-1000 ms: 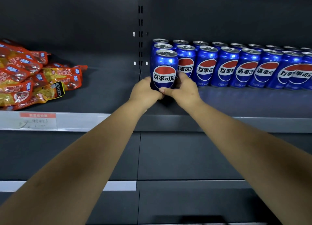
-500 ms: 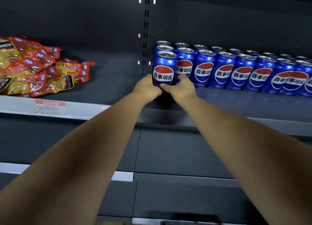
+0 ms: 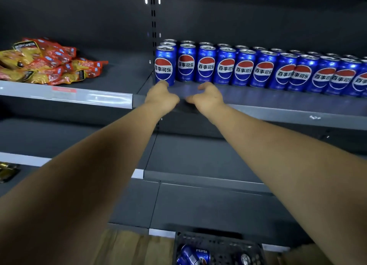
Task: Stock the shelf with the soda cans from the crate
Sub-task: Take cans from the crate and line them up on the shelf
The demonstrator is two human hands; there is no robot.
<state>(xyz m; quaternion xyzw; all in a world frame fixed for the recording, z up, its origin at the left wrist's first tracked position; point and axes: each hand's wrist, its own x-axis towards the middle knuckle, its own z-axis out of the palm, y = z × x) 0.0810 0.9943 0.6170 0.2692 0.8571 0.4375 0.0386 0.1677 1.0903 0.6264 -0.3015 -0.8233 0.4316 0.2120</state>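
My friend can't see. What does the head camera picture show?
The left hand and right hand, both empty, hover at a dark shelf, before rows of blue soda cans. Snack bags lie left; a black crate below holds more cans.

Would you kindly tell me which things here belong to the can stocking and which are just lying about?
Belongs to the job: front-left can; rows of cans beside it; shelf under them; black crate below; loose cans inside it; left hand and right hand, both empty.

Just lying about: snack packets on the left shelf; a dark item one shelf lower.
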